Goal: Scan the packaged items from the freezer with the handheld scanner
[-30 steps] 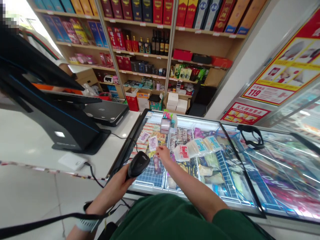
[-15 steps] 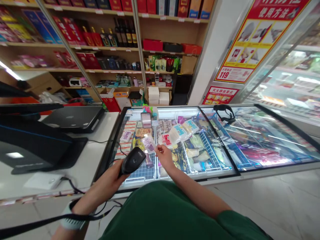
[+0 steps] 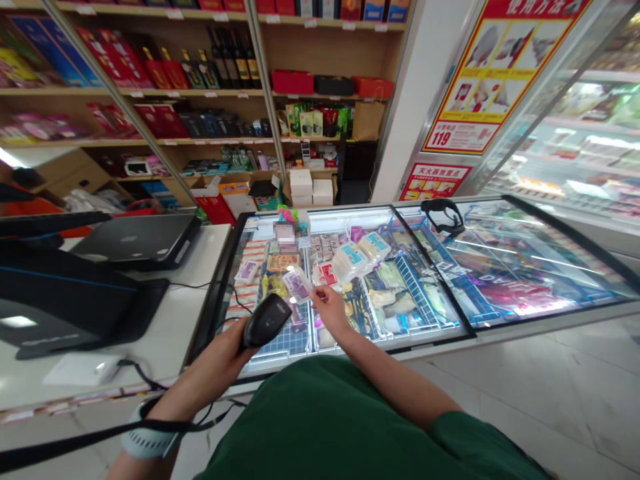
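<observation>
My left hand [image 3: 227, 350] is closed around the handle of a black barcode scanner [image 3: 269, 320], its head pointing up and to the right over the freezer's glass lid. Between the thumb and fingers of my right hand [image 3: 329, 307] is the right edge of a small flat pack with a purple and white label [image 3: 297, 285]. The pack lies just beyond the scanner's head, apart from it. A similar purple-labelled pack [image 3: 247, 271] rests on the glass to the left. Right of the held pack are a red-labelled pack [image 3: 326, 274] and several clear packs with blue labels [image 3: 353, 259].
The chest freezer [image 3: 470, 333] holds wire baskets of packaged food under glass. A black strap-like object [image 3: 443, 217] lies on its lid. Left, the counter [image 3: 145, 327] carries a closed laptop-like device [image 3: 135, 237], a black terminal [image 3: 60, 300] and a white box [image 3: 83, 369]. Stocked shelves stand behind.
The camera view has shifted slightly. Both hands keep nearly the same place, the left on the scanner and the right on the purple-labelled pack.
</observation>
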{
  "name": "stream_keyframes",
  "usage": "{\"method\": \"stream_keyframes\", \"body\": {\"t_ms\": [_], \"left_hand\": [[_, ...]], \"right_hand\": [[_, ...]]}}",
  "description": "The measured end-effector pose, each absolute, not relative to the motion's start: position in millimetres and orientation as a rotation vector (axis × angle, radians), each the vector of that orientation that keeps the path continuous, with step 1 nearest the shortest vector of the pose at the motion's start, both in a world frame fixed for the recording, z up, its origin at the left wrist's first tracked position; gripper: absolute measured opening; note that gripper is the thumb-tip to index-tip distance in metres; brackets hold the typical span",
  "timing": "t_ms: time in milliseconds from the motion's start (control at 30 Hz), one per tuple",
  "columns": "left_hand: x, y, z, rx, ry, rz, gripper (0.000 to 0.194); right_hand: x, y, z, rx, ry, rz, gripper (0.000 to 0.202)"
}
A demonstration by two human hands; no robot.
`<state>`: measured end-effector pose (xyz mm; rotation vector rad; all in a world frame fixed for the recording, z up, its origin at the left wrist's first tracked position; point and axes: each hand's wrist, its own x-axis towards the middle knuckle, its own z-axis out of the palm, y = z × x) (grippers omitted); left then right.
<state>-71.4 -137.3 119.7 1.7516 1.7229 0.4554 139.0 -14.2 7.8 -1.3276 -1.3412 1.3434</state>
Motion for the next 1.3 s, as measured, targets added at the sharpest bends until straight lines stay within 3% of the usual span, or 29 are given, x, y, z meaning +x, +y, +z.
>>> {"method": "stream_keyframes", "body": {"t_ms": [400,600,1300], "left_hand": [[-69.0,-137.6,122.8,1.734,1.74,0.416,0.046],[-69.0,-136.0,121.9,1.75,1.716,0.414,0.035],[-73.6,-135.5,107.7,1.705,1.767,0.461,0.045]], "right_hand": [[137.4,-14.9,-1.0,-1.278,-1.399,1.284,0.014],[137.6,-16.5,5.7,-1.302,-1.379,1.322,0.015],[162.2,4.3,4.8,-1.376,-1.109,1.328,0.027]]}}
